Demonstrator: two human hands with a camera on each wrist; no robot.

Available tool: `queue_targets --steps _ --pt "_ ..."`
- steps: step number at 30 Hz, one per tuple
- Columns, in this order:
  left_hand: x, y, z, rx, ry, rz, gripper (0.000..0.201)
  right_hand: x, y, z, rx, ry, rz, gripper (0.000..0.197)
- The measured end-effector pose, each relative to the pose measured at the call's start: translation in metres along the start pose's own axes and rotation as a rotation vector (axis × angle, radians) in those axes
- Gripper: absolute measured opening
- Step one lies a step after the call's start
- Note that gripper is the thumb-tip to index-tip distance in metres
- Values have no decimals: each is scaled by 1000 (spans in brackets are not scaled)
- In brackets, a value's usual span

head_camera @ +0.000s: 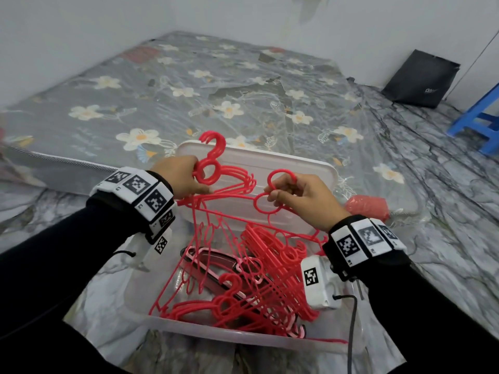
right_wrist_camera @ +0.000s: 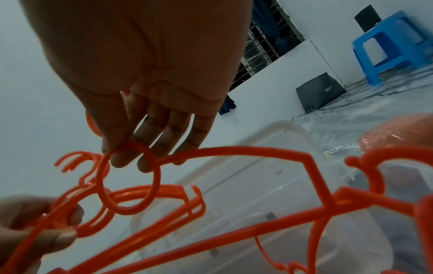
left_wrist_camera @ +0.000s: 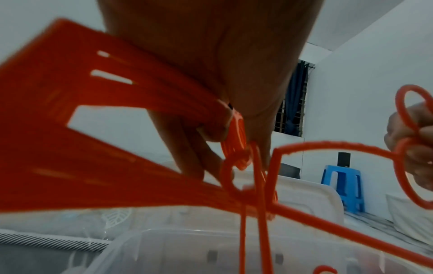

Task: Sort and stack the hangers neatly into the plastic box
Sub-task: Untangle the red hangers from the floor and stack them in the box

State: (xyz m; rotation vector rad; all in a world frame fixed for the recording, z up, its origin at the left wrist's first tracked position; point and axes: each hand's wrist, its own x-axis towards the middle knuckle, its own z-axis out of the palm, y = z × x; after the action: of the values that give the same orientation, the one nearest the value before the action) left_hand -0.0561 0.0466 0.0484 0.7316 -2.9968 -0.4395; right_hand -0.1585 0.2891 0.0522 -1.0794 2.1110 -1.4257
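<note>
My left hand grips a bundle of red plastic hangers by their ring necks, held up over the clear plastic box. The bundle fans out across the left wrist view. My right hand pinches the ring neck of a single red hanger, just right of the bundle; its fingers show pinching the ring in the right wrist view. That hanger's bar crosses the bundle's lower bars. More red hangers lie tangled inside the box.
The box's white lid leans behind it against a mattress with a grey floral cover. A red bag lies to the right of the box. A blue plastic stool and a black bag stand at the far right.
</note>
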Motion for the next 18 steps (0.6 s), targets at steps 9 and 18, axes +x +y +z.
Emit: queue_targets --steps 9,18 --pt "-3 2 2 -108 -62 11 43 -5 4 3 -152 -58 -8 22" --pt "-5 -7 7 113 -69 -9 43 -2 6 -12 -166 75 62 25"
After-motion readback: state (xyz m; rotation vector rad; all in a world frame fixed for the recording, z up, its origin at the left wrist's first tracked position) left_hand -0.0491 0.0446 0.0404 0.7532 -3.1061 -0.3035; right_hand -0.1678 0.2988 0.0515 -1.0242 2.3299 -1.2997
